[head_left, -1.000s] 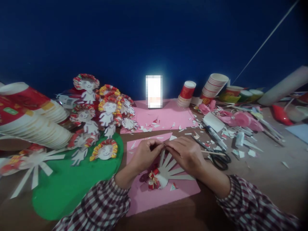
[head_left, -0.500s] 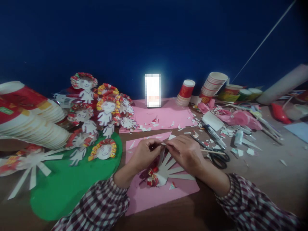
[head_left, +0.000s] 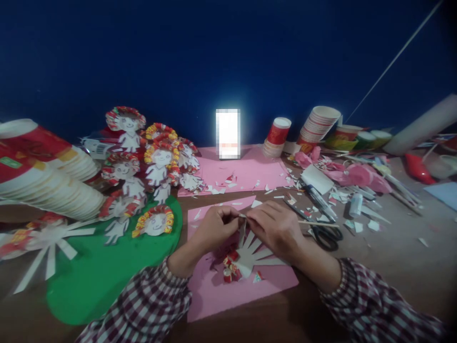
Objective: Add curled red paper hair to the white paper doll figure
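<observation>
A cut paper cup (head_left: pixel 247 263), its wall slit into white strips that fan out round the base, is held over a pink sheet (head_left: pixel 210 300). Several strips on its left side are curled into red and yellow rolls (head_left: pixel 231 267). My left hand (head_left: pixel 220 226) pinches the tip of one upright strip from the left. From the right, my right hand (head_left: pixel 276 227) pinches that same tip, fingertips almost meeting those of the left. The tip itself is mostly hidden by the fingers. A small printed scrap (head_left: pixel 257 277) lies just below the cup.
Finished paper-cup dolls (head_left: pixel 157 224) stand and lie at left, some on a green sheet (head_left: pixel 107 281). Stacked cups (head_left: pixel 53 186) lean far left; another stack (head_left: pixel 317 126) stands at back right. Scissors (head_left: pixel 326 237), a marker (head_left: pixel 320 202) and paper scraps lie right. A lit, blurred-out screen (head_left: pixel 227 133) stands behind.
The fanned cup has shifted slightly right and tilted a little beneath my fingers. Both hands keep their pinch on the strip's tip; the whole view has moved very slightly.
</observation>
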`<state>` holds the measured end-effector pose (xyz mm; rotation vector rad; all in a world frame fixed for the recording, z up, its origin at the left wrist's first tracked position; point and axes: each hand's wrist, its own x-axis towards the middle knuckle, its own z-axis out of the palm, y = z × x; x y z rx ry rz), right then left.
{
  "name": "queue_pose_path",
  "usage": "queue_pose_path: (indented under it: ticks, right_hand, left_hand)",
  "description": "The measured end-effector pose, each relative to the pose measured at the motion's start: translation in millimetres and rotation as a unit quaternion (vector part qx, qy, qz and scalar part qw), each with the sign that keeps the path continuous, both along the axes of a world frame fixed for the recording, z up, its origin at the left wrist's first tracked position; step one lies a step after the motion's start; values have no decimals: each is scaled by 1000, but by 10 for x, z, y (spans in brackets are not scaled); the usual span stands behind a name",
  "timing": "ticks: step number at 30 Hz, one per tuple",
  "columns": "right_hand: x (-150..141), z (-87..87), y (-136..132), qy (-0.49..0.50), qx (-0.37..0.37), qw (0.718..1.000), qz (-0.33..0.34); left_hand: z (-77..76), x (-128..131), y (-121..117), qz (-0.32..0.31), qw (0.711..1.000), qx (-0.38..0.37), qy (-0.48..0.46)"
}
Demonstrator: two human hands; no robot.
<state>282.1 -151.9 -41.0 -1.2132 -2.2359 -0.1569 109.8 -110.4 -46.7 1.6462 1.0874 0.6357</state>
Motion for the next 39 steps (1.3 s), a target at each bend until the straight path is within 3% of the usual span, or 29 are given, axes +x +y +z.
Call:
queue_pose_path:
  ticks: [13,19,25,39]
  right_hand:
    - [35,-47,-3,-9,19,999,37]
    - [24,-3,-5,-13,28,999,27]
    - [7,9,1,-2,-1,1000,1]
    - [22,-42,3,7,-26,1000,-7]
  left_hand:
    - [22,4,-23,-2,991,-98,-90]
    - [-42,-12,4,-27,995,-49,-86]
    - [-57,-21,18,-10,999,18,-45]
    - [-29,-16,11,-7,998,17,-56]
